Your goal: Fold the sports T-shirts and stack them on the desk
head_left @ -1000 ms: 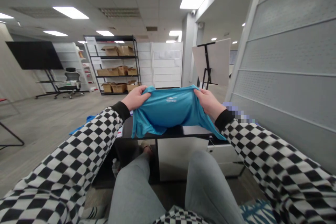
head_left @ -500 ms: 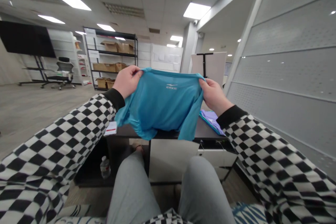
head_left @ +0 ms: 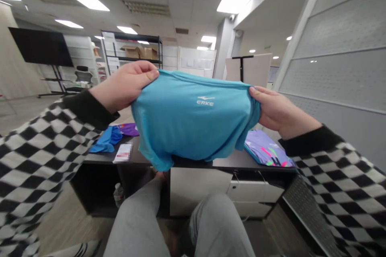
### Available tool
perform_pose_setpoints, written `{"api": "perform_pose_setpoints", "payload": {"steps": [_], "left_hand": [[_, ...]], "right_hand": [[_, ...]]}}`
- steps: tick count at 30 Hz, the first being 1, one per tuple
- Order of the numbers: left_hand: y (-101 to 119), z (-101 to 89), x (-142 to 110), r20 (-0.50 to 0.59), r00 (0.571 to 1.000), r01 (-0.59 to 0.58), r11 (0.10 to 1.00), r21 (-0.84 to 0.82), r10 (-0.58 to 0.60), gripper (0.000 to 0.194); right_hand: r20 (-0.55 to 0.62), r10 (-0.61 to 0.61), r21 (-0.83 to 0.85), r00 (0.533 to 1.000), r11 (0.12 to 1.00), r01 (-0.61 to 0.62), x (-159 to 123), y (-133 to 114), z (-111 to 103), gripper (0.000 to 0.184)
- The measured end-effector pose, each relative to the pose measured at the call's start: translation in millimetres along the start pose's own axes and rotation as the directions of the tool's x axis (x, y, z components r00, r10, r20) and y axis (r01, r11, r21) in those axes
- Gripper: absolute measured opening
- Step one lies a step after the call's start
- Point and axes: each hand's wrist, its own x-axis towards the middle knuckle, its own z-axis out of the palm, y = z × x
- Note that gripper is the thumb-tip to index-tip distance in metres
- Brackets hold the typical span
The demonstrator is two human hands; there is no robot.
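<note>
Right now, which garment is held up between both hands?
The light-blue shirt marked ERKE: the left hand and right hand grip its upper edge, above the desk. The blue garment, purple garment and lavender garment lie on it.

White "ERKE" lettering (head_left: 205, 103) under a white tick-like mark (head_left: 206, 98) on the bright blue shirt (head_left: 193, 124).

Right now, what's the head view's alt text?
The left hand and right hand hold up a turquoise ERKE shirt by its top edge above a dark desk. A lilac garment lies right; a blue garment, purple garment and white card left.
</note>
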Motion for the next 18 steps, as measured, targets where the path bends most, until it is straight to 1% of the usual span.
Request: {"api": "perform_pose_setpoints", "payload": {"steps": [1, 2, 3, 4, 5, 6, 7, 8, 9, 11, 13, 14, 16, 17, 18], "left_hand": [[8.9, -8.6, -6.1, -0.03, 0.997, -0.062, 0.993, 0.097, 0.066, 0.046], [17.6, -16.2, -13.3, -0.078, 0.988, -0.111, 0.968, 0.224, 0.131, 0.055], [25.8, -22.0, -21.2, -0.132, 0.972, -0.133, 0.919, 0.371, 0.194, 0.062], [32.9, -25.7, -29.6, -0.182, 0.953, -0.123, 0.854, 0.505, 0.244, 0.067], [38.4, -27.2, -38.0, -0.227, 0.933, -0.089, 0.788, 0.609, 0.281, 0.07], [41.8, -26.6, -45.6, -0.262, 0.916, -0.051, 0.735, 0.676, 0.305, 0.071], [42.6, -24.4, -52.1, -0.287, 0.904, -0.021, 0.703, 0.711, 0.318, 0.07], [40.5, -20.8, -57.0, -0.306, 0.896, -0.001, 0.689, 0.725, 0.322, 0.069], [35.5, -16.1, -59.7, -0.318, 0.89, 0.009, 0.682, 0.731, 0.328, 0.068], [16.7, -3.6, -58.2, -0.31, 0.891, 0.009, 0.671, 0.742, 0.33, 0.067], [-12.8, 14.3, -47.5, -0.278, 0.914, 0.014, 0.662, 0.749, 0.295, 0.062], [-31.2, 25.7, -39.3, -0.252, 0.932, 0.018, 0.661, 0.75, 0.261, 0.058], [-74.8, 54.3, -19.5, -0.168, 0.972, 0.019, 0.66, 0.751, 0.164, 0.049], [-99.9, 71.7, -9.1, -0.112, 0.988, 0.012, 0.657, 0.754, 0.11, 0.045], [-126.8, 91.0, 0.6, -0.043, 0.998, -0.002, 0.655, 0.755, 0.053, 0.044]], "right_hand": [[-0.039, -0.046, -0.03, 0.998, 0.999, 0.045, -6.1, -7.5, -3.7, 0.035], [-0.083, -0.122, -0.102, 0.989, 0.988, 0.114, -13.3, -14.7, -7.1, 0.037], [-0.122, -0.228, -0.221, 0.966, 0.955, 0.198, -21.5, -21.5, -9.7, 0.039], [-0.144, -0.355, -0.379, 0.924, 0.882, 0.28, -30.6, -27.8, -11.5, 0.041], [-0.14, -0.483, -0.549, 0.864, 0.764, 0.338, -40.0, -33.3, -12.2, 0.042], [-0.115, -0.586, -0.693, 0.802, 0.626, 0.357, -49.0, -37.8, -12.0, 0.043], [-0.085, -0.653, -0.795, 0.753, 0.5, 0.344, -57.0, -41.0, -11.1, 0.043], [-0.063, -0.689, -0.858, 0.722, 0.407, 0.314, -63.0, -42.5, -10.0, 0.043], [-0.053, -0.702, -0.892, 0.71, 0.354, 0.282, -66.5, -41.7, -9.1, 0.044], [-0.06, -0.695, -0.918, 0.716, 0.32, 0.234, -63.8, -31.5, -9.4, 0.045], [-0.055, -0.668, -0.924, 0.742, 0.316, 0.216, -47.9, -7.4, -12.6, 0.046], [-0.041, -0.644, -0.925, 0.764, 0.314, 0.215, -35.6, 10.2, -14.6, 0.048], [0.008, -0.556, -0.927, 0.831, 0.307, 0.215, -5.1, 55.5, -17.2, 0.05], [0.033, -0.494, -0.932, 0.869, 0.3, 0.205, 11.8, 82.6, -17.1, 0.051], [0.058, -0.405, -0.937, 0.912, 0.294, 0.19, 28.7, 111.9, -15.8, 0.051]]}}
